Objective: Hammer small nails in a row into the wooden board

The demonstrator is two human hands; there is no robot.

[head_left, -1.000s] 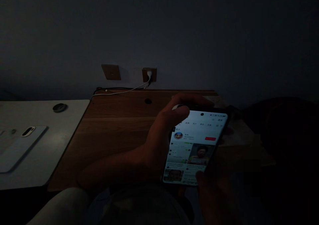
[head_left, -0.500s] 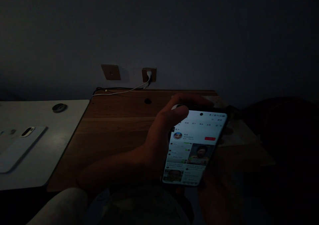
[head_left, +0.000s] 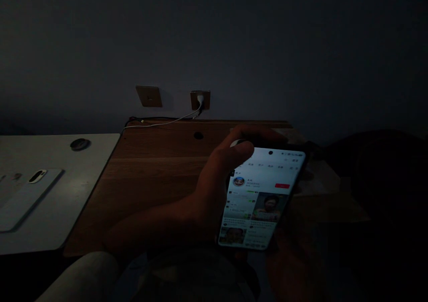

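Note:
The room is dark. My left hand [head_left: 217, 177] grips a lit smartphone [head_left: 261, 199] by its left edge, thumb curled over the top corner and fingers behind it. The screen shows a feed with small pictures and a red button. My right hand [head_left: 290, 266] is a dim shape just below the phone's lower right corner; its fingers are lost in shadow. The phone is held above a brown wooden desk [head_left: 157, 168].
A white table [head_left: 67, 195] stands to the left with a second phone [head_left: 26, 197] lying face down and a small round dark object [head_left: 80, 144]. On the wall are two socket plates; a white charger [head_left: 200, 99] with its cable [head_left: 157, 124] runs onto the desk. Dark bulk at right.
My right thumb has dropped from the phone's lower edge into shadow. The phone and my left hand have barely moved.

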